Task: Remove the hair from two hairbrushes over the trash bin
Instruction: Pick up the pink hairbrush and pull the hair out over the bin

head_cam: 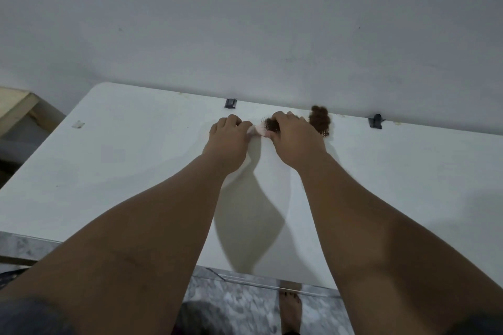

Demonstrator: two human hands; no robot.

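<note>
Fingers (239,124) of the left hand (230,141) curled narrow around the pale pink handle (251,130) of a hairbrush (268,128), pinching it at the end. Fingers of the right hand (295,141) bent down over the head of the same brush, covering most of it, tips buried in the dark brown hair (270,125) caught in the bristles. Brush lying low at the far side of a white table (109,160), close to the wall (245,22), held between both hands. Just right of the right hand, a second brush (324,132), mostly hidden, only a strip of bristles showing, with a thick clump of brown hair (319,118) piled on it and reaching the table's back edge. Two dark clips (230,103) and (375,121) on that back edge, one on each side of the hands. Small bit of tape (77,124) stuck on the table far to the left. Wooden frame (16,109) beyond the table's left end. Bare foot (290,307) on grey speckled floor (245,304) below the near edge. Both forearms stretched straight out, well apart near the body, nearly meeting at the brush.
</note>
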